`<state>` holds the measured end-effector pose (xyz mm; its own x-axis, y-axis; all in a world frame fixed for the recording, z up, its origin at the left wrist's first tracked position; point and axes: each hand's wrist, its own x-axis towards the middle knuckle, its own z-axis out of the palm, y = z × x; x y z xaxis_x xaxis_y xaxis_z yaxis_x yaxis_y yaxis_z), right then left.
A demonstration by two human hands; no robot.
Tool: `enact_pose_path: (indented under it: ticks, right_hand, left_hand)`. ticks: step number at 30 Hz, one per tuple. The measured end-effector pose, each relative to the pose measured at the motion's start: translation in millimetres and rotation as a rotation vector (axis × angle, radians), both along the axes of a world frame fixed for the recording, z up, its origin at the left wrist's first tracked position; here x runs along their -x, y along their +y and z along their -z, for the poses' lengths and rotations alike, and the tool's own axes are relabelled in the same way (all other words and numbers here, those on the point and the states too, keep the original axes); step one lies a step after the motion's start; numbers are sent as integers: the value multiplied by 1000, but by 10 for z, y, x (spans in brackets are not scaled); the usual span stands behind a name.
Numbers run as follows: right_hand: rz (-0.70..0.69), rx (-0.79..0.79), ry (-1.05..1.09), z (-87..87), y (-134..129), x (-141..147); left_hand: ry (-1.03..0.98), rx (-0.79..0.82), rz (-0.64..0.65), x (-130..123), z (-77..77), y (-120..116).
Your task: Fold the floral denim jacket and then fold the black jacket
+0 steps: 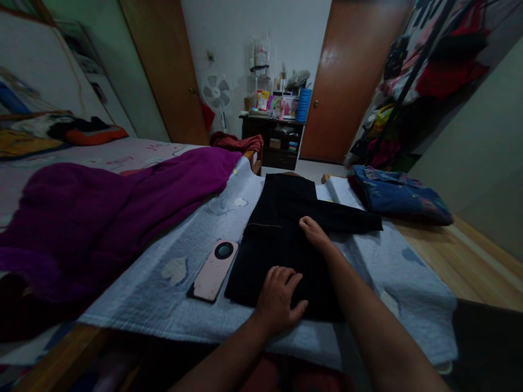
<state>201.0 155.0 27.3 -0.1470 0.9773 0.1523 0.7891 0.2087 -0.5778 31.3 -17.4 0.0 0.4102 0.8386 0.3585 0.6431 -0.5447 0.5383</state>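
Observation:
A black garment (281, 245) lies on a light blue quilted cloth (163, 294), one sleeve stretched out to the right. My left hand (280, 296) rests on its near part with the fingers spread, holding nothing. Farther up and to the right, my right hand (314, 231) has its fingers closed at the garment's edge, near where the sleeve begins. A pink phone (214, 270) with a round black camera ring lies face down just left of the garment, touching or almost touching it.
A purple blanket (122, 212) covers the bed at the left. Folded blue denim (400, 196) sits at the right on a wooden surface (474, 256). Behind are a fan (217, 92), a dark cabinet (281, 155) and hanging clothes (449, 71).

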Motion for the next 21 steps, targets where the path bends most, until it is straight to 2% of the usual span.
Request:
enact_pose_path:
  ticks: [4, 8, 11, 14, 18, 21]
  right_hand:
    - [-70, 112, 345, -203, -339, -337]
    - [-150, 207, 335, -395, -725, -655]
    - [-191, 262, 199, -507, -957, -850]
    - [-168, 319, -88, -539, -1104, -1001]
    - [-37, 277, -452, -503, -1132, -1069]
    - [-86, 111, -393, -515, -1004, -913]
  left_hand:
    - [-62, 83, 26, 51, -89, 58]
    - [-82, 169, 103, 167, -321, 336]
    - [-24, 75, -29, 241, -488, 714]
    - [85, 4, -228, 265, -559, 1147]
    - [226, 61, -392, 196, -521, 1587]
    - [278, 152, -520, 106, -458, 1743]
